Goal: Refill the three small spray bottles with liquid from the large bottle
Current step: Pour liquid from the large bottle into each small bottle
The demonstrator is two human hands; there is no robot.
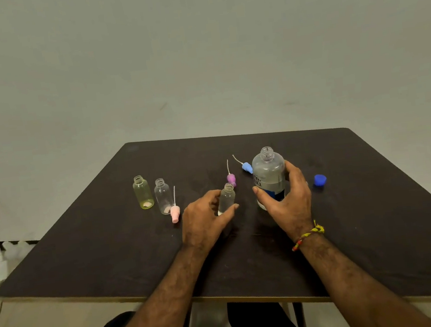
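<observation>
While the large bottle (pixel 269 176) stands upright and uncapped right of frame centre on the dark table (pixel 350 228), the right hand (pixel 287 203) wraps around its lower body, thumb on the near left side and fingers curled behind. Clear liquid fills roughly its lower half. Just left of it, the left hand (pixel 204 218) cups an open clear spray bottle (pixel 227 198), thumb and fingers curved around its sides; the bottle stands upright on the table. Two more open small bottles stand at centre left: a yellow-tinted bottle (pixel 142 192) and, beside it on the right, a clear bottle (pixel 163 196). A pink spray head (pixel 175 213) lies just beside the clear bottle. A purple spray head (pixel 231 179) and a blue spray head (pixel 247 167) lie behind the hands, their dip tubes pointing away. A blue cap (pixel 320 180) rests right of the large bottle. A braided band (pixel 308 234) circles the right wrist.
</observation>
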